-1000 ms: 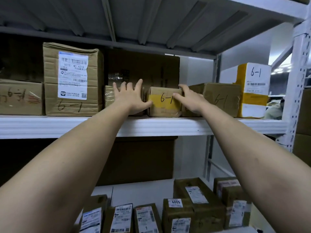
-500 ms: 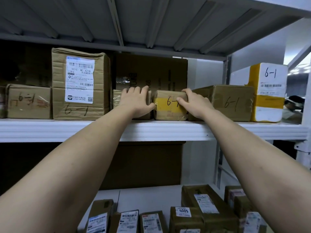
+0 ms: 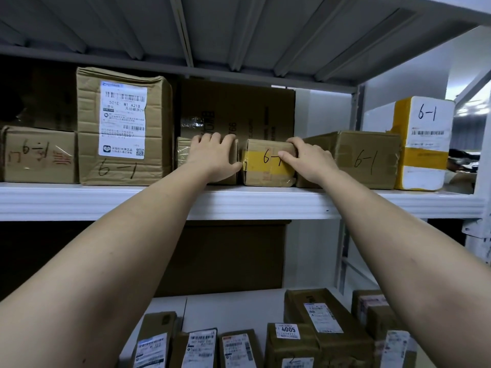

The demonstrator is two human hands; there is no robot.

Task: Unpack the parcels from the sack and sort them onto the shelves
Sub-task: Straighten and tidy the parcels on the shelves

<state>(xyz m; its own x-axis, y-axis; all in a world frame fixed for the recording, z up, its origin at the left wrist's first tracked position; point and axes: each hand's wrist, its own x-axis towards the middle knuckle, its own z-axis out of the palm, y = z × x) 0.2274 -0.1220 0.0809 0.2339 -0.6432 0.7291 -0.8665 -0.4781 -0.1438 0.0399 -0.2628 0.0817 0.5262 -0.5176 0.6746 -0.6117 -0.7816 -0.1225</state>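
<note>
Cardboard parcel (image 3: 268,166) gripped, both hands (image 3: 309,162), shelf (image 3: 79,200)

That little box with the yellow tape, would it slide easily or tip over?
The small box probably slides easily: it sits flat on the smooth white shelf. Unlikely to tip, being squat. Its dented cardboard looks slightly soft under the right hand.

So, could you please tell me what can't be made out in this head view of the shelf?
- Small box: the right hand covers the end of its "6-1" mark.
- Box under the left hand: its front is mostly covered, so any marking is hidden.
- Label on the tall box: fine print too small to read.
- Bottom parcels: cut off by the lower edge.
- Sack: not in view.
</note>
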